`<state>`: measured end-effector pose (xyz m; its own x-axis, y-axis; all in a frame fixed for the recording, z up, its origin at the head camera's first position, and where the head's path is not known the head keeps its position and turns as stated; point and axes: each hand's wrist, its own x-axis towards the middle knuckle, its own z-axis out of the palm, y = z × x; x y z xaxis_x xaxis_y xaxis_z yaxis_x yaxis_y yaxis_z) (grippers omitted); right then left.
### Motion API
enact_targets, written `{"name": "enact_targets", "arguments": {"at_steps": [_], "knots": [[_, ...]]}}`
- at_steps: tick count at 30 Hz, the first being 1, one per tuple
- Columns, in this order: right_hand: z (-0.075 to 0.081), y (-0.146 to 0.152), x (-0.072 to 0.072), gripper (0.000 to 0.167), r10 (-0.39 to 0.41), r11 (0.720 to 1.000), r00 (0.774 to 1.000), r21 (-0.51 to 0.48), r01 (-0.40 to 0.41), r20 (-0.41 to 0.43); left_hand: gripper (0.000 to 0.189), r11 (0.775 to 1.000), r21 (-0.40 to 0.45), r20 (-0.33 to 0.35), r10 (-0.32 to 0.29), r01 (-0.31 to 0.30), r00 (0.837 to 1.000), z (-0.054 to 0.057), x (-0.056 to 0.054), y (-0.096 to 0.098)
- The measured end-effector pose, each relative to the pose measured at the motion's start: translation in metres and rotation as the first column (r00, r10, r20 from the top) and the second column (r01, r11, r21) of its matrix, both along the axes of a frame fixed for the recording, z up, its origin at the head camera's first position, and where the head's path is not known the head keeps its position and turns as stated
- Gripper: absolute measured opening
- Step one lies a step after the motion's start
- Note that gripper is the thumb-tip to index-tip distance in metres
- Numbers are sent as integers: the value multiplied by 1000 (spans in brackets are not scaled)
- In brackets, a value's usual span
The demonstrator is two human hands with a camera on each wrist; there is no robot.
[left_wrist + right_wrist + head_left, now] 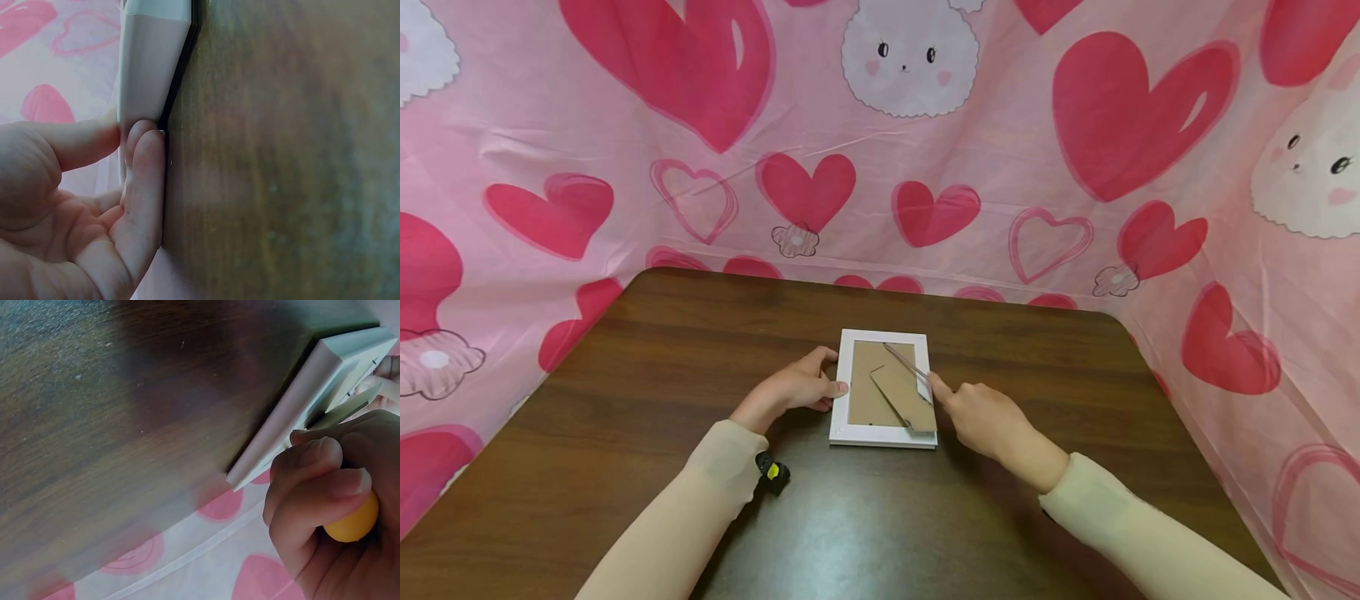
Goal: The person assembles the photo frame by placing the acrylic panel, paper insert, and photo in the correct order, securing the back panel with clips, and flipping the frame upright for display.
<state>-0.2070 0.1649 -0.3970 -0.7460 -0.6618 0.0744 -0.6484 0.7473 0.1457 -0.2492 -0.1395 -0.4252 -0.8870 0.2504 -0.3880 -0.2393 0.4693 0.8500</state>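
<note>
A white picture frame (841, 421) lies on the table with its brown backing board (865, 404) facing up. The board's stand leg (904, 390) sticks up at a slant toward the right edge. My left hand (793, 387) grips the frame's left side, its thumb on the upper edge and its fingers against the side near the tabletop. My right hand (988, 417) holds a yellow-handled tool (353, 522) at the frame's right side. A slim shaft (906, 361) reaches from this hand over the upper part of the board; the fingers hide most of the tool.
The dark wooden table (820, 533) extends around the frame on all sides. Behind it and along both sides hangs a pink cloth (865, 150) with hearts and rabbit faces. A small black device (772, 472) sits at the left wrist.
</note>
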Motion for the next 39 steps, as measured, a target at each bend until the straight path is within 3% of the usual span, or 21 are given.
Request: {"name": "enact_targets", "arguments": {"at_steps": [11,30,39], "knots": [[-4,-2,2,51,10,1000,999,5,-10,-36,65,1000,-11,2,-13,13,1000,1,-1,-1],[-9,-7,4,51,-43,999,999,4,43,22,65,1000,-23,6,-14,14,1000,3,0,0],[-11,-11,10,53,-66,998,998,9,66,-17,65,999,-10,-18,-33,33,999,1,2,-1]]}}
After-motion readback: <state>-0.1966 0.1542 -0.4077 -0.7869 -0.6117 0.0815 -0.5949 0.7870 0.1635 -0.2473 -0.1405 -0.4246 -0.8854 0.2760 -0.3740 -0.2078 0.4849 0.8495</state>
